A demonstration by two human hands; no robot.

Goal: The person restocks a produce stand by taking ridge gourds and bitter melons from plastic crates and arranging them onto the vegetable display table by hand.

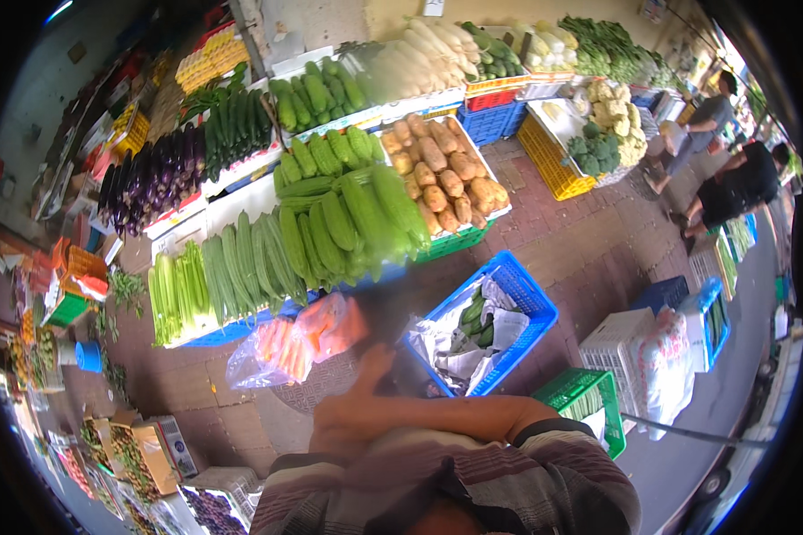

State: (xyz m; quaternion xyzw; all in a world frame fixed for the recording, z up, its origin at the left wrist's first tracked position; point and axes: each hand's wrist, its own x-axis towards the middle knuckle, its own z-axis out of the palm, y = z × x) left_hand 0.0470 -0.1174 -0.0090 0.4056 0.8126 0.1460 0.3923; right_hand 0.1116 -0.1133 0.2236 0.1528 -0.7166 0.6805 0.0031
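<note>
My forearms cross in front of my striped shirt. The blurred hand reaching forward seems to be my left hand (pixel 376 363); its fingers are unclear. It is near plastic bags of carrots (pixel 288 344), and contact cannot be told. My right hand (pixel 331 413) seems to lie at the crossing of the arms, its fingers hidden. Right of the hands stands a blue plastic crate (pixel 532 294) lined with newspaper (pixel 508 329), with green cucumber-like vegetables (pixel 475 317) inside. Ahead, luffas (pixel 334 227), ridged gourds (pixel 241 257), celery (pixel 182 287) and potatoes (pixel 435 157) lie on the stall.
Eggplants (pixel 157 174), white radishes (pixel 428 57) and cauliflower (pixel 615 114) fill further displays. A green crate (pixel 609 418) and a white crate (pixel 612 341) stand at right. Two people (pixel 706 120) are at the upper right. Boxes of produce (pixel 144 455) stand lower left on the brick paving.
</note>
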